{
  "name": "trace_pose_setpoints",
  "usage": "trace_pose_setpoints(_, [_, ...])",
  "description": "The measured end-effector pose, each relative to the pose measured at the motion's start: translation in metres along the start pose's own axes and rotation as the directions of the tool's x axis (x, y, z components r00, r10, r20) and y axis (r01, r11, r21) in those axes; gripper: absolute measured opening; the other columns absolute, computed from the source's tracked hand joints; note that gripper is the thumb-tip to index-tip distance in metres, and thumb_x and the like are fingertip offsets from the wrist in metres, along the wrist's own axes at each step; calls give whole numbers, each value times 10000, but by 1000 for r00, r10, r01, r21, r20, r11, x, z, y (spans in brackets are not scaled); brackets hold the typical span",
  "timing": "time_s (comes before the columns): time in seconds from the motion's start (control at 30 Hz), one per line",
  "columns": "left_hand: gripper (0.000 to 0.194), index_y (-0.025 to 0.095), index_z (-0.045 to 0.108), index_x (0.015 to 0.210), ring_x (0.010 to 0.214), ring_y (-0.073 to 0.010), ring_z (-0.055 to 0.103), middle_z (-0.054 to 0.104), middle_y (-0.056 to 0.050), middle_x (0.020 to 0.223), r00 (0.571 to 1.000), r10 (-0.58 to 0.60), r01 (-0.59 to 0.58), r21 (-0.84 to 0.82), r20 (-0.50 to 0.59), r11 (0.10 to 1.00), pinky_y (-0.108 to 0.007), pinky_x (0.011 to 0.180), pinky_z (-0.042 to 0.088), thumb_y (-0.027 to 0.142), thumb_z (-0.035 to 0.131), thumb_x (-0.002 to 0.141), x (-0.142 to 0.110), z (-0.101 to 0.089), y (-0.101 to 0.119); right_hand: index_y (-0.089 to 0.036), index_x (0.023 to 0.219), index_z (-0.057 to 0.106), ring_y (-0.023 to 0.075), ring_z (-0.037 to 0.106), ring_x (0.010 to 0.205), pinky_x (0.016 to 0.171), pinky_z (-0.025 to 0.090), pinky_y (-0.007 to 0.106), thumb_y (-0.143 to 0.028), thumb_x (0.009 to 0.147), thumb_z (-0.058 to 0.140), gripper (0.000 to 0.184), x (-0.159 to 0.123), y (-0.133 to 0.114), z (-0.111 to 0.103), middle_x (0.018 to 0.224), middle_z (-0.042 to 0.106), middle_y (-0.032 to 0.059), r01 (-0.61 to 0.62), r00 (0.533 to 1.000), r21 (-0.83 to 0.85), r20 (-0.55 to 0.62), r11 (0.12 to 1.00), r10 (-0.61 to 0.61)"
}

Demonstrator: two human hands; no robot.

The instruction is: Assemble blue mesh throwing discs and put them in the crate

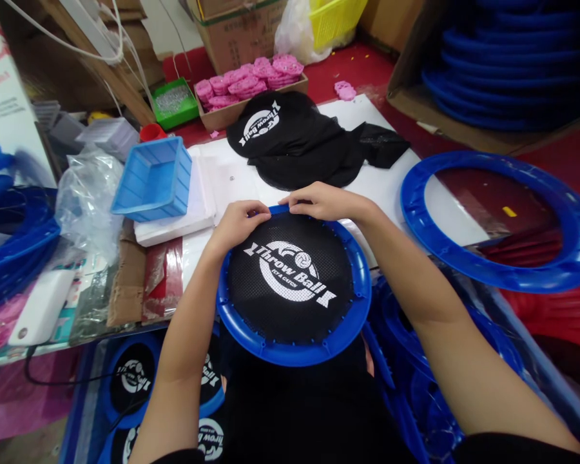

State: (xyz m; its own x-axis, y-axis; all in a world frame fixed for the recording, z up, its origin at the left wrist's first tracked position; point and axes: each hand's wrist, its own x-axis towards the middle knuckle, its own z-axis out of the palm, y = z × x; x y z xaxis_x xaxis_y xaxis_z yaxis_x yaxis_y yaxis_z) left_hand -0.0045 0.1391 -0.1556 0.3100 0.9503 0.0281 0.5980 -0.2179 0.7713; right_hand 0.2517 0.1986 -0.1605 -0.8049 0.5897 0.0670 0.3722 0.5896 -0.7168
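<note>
A blue plastic ring (314, 351) with a black mesh net (290, 277) stretched over it lies in front of me; the net bears a white "Throw Ball" print. My left hand (236, 222) pinches the net's edge at the ring's far rim, fingers curled. My right hand (321, 201) presses the same far edge just to the right, fingers bent down onto the net. Both hands nearly touch each other.
A pile of loose black nets (294, 138) lies behind on a white board (362, 116). An empty blue ring (502, 219) sits at right, a blue tray (154, 177) at left, pink parts in a box (251, 80) at the back. Finished discs (135, 377) lie below the table edge.
</note>
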Motion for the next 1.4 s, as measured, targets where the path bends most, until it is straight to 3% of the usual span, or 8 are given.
trace_pose_setpoints(0.17, [188, 184, 769, 889, 884, -216, 667, 790, -53, 933, 997, -36, 37, -12, 71, 999, -375, 880, 511, 328, 647, 896, 10, -3, -6, -201, 865, 722, 260, 687, 1070, 977, 477, 398, -368, 948, 550, 254, 1, 2, 1, 1296, 763, 107, 13, 1000, -4, -19, 1000, -13])
trace_pose_setpoints(0.37, [212, 173, 760, 852, 814, -201, 629, 735, -42, 832, 976, -88, 102, -62, 202, 993, -347, 806, 492, 362, 665, 852, 26, -12, -14, -204, 876, 686, 258, 661, 1092, 994, 477, 407, -412, 965, 535, 272, 8, 14, 0, 1294, 736, 122, 68, 998, 9, 6, 998, -69])
trace_pose_setpoints(0.73, [211, 162, 796, 900, 810, -201, 632, 762, -58, 864, 992, -55, 52, 29, 114, 998, -349, 802, 494, 316, 656, 864, 24, -6, -13, -214, 919, 758, 242, 659, 1082, 1003, 483, 378, -474, 941, 617, 297, 18, 30, 0, 1227, 741, 88, 75, 997, 66, -8, 995, -75])
trace_pose_setpoints(0.93, [181, 168, 802, 887, 832, -199, 652, 775, -54, 882, 991, -2, 12, -71, 131, 997, -345, 830, 510, 295, 687, 829, 26, -9, -19, -189, 878, 754, 249, 658, 1089, 983, 486, 388, -493, 910, 661, 319, 19, 33, -3, 1299, 734, 96, 36, 999, 121, 31, 992, -40])
trace_pose_setpoints(1.1, [273, 172, 807, 1053, 765, -173, 626, 768, -50, 921, 990, 45, -34, -88, 132, 996, -330, 771, 492, 285, 693, 831, 25, -10, -22, -197, 933, 762, 250, 674, 1061, 970, 511, 397, -505, 913, 670, 322, 15, 24, -1, 1254, 760, 93, 10, 1000, 152, -28, 988, -6])
trace_pose_setpoints(1.2, [200, 189, 804, 980, 843, -191, 656, 783, -56, 965, 988, 67, -57, -77, 142, 995, -345, 829, 505, 257, 666, 851, 21, -10, -20, -206, 1034, 781, 279, 660, 1201, 1070, 492, 440, -499, 932, 679, 327, 12, 14, 4, 1345, 722, 109, 74, 996, 150, -57, 986, -66])
trace_pose_setpoints(1.3, [158, 197, 789, 931, 898, -193, 667, 764, -67, 1029, 976, 177, -176, -22, 128, 984, -347, 868, 521, 215, 647, 864, 15, -10, -14, -235, 1076, 803, 300, 610, 1340, 1179, 423, 485, -424, 948, 675, 262, 10, 8, 11, 1448, 660, 108, 168, 986, 37, -12, 985, -167])
trace_pose_setpoints(1.4, [137, 204, 767, 960, 945, -199, 672, 722, -78, 1090, 949, 293, -307, 121, 116, 944, -360, 913, 535, 219, 640, 909, 11, -4, -8, -245, 1105, 802, 309, 599, 1361, 1183, 426, 507, -361, 954, 658, 239, 11, 8, 17, 1491, 632, 108, 212, 977, -56, 6, 976, -212])
